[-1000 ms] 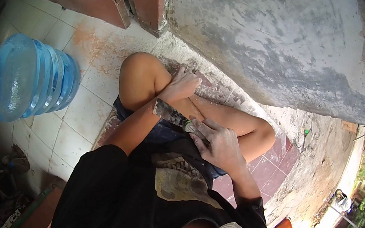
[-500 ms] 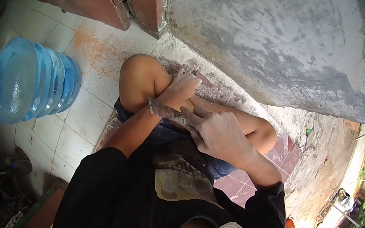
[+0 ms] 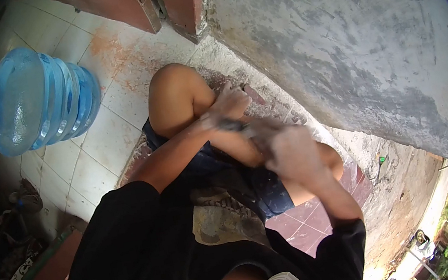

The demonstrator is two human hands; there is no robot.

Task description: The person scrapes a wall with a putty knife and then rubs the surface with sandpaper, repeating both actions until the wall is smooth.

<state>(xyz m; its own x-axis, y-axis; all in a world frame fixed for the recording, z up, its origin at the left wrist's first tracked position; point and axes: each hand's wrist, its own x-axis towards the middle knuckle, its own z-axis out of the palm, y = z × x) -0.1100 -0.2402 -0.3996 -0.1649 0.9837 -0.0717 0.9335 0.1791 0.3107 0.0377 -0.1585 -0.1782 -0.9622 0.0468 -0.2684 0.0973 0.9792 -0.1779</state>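
My left hand is closed, its fingers curled down by the dusty strip at the wall's foot. What it holds, if anything, is hidden. A reddish-brown flat fragment lies right beside its fingertips. My right hand is dusty and smeared by motion, wrapped round the handle of a putty knife. The blurred blade of the putty knife points left and overlaps my left wrist in this view. Both hands are above my bent, crossed legs.
A large blue water jug lies on its side on the white tiles. A rough grey wall slopes along the right. Reddish door frame parts stand ahead. Dark red tiles and a green-marked tool are at right.
My right hand has moved right, away from my left forearm, carrying the putty knife. Its blade now appears near my left wrist. My left hand has barely moved.
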